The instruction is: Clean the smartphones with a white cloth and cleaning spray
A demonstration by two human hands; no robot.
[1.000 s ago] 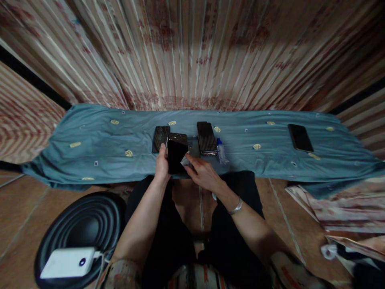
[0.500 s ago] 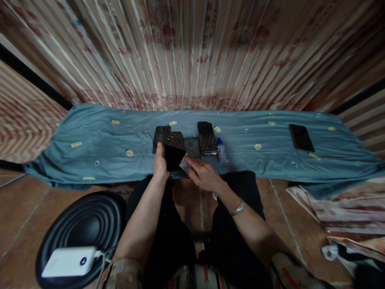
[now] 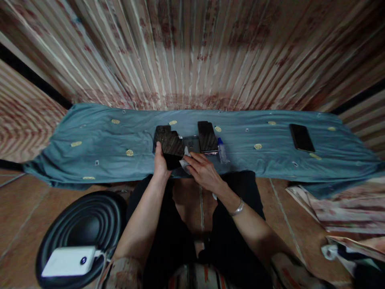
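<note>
My left hand (image 3: 161, 164) grips a dark smartphone (image 3: 172, 161) by its left side, thumb on top. Pinched in the fingers of my right hand (image 3: 205, 172) is a pale, crumpled wipe (image 3: 185, 163), pressed at the phone's right edge. Just behind the held phone lie other dark phones (image 3: 163, 131), partly overlapped by it in view. A greyish flat phone or case (image 3: 192, 143) lies beyond my right fingers. Right of it rests a small stack of phones (image 3: 207, 137). Beside that stack lies a small clear bottle (image 3: 221, 152) with a blue cap.
A teal patterned cloth (image 3: 99, 136) covers the long bench. Another phone (image 3: 301, 137) lies far right on it. Lower left, a white power bank (image 3: 69, 261) with a cable rests on a round black ribbed object (image 3: 87, 224). Striped curtains (image 3: 192, 56) hang behind; black poles (image 3: 36, 76) flank the sides.
The held phone has tilted, so its face now reflects the striped curtain. My right hand has shifted slightly with the wipe, which now sticks up more above the fingers.
</note>
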